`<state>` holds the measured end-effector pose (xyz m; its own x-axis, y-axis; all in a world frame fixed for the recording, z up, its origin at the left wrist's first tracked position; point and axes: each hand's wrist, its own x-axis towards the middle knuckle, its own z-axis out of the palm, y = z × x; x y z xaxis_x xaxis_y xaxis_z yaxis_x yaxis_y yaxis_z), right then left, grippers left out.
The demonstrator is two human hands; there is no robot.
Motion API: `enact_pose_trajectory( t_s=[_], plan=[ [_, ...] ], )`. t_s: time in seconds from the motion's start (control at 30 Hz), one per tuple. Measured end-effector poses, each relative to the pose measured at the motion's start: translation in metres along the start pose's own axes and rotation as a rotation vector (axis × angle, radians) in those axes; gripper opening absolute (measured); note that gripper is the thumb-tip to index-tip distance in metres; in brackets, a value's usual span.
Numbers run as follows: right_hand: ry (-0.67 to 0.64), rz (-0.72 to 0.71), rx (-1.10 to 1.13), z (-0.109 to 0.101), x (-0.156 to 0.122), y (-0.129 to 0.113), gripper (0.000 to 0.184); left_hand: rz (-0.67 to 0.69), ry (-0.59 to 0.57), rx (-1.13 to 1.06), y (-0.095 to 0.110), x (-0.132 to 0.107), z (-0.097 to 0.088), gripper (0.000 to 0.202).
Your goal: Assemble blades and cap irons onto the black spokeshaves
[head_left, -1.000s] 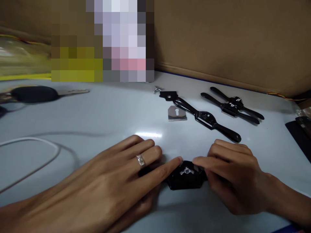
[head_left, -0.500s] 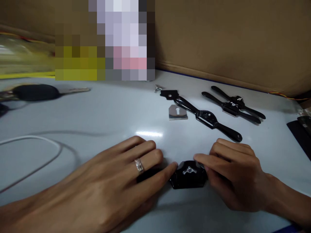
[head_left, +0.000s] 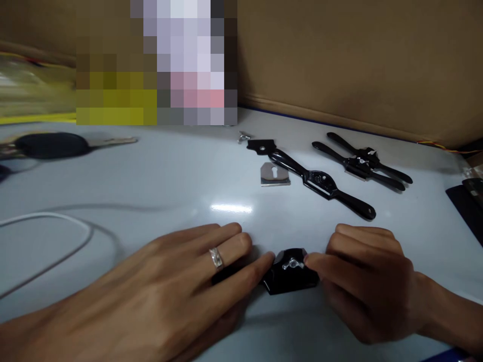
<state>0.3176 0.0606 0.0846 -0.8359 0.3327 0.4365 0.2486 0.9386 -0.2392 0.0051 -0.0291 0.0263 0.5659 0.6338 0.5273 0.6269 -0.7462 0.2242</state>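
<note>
A black spokeshave point(head_left: 292, 281) lies low in front of me, with a silver wing screw point(head_left: 293, 263) on its middle plate. My left hand point(head_left: 196, 281), a ring on one finger, is closed over its left handle, the index fingertip touching the plate's left edge. My right hand point(head_left: 366, 281) is curled at the right side, fingertip against the plate's right edge beside the screw. It hides the right handle. Beyond lie a bare spokeshave body point(head_left: 320, 182), a slotted blade point(head_left: 274, 174), a black cap plate point(head_left: 261, 147) and a loose wing screw point(head_left: 244, 136).
Two assembled spokeshaves point(head_left: 362, 162) rest at the back right. A key with a black head point(head_left: 53, 146) and a white cable point(head_left: 71, 217) are on the left of the white table point(head_left: 181, 171). Cardboard point(head_left: 358, 65) stands behind, and a black object point(head_left: 466, 208) is at far right.
My right fingertip has shifted from the plate's top right corner down to its right edge near the wing screw. The spokeshave is tilted slightly differently. My left hand keeps its hold.
</note>
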Motion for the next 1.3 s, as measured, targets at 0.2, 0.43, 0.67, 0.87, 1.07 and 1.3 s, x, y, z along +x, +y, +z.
enact_pose_trajectory(
  t_s=[0.2,0.43,0.67,0.87,1.07,1.3],
  plan=[
    [-0.026,-0.045,0.075,0.001,-0.004,0.001,0.026,0.001,-0.019,-0.018,0.0,0.004,-0.003,0.041],
    [-0.005,0.011,0.04,-0.001,0.0,0.005,0.036,-0.047,0.006,-0.026,0.0,-0.026,0.005,0.042],
    [0.023,0.012,0.064,-0.002,0.001,0.003,0.041,-0.046,0.027,-0.055,0.018,-0.074,0.026,0.036],
    [-0.002,0.043,-0.037,0.005,0.005,-0.007,0.056,-0.037,0.026,-0.058,0.007,-0.021,0.009,0.038],
    [0.037,0.113,-0.029,0.015,0.009,-0.019,0.051,0.031,-0.032,-0.082,-0.001,0.014,-0.002,0.04],
    [-0.052,0.071,-0.062,-0.022,0.007,0.009,0.04,0.037,-0.074,-0.006,0.0,0.023,-0.009,0.03]
  ],
)
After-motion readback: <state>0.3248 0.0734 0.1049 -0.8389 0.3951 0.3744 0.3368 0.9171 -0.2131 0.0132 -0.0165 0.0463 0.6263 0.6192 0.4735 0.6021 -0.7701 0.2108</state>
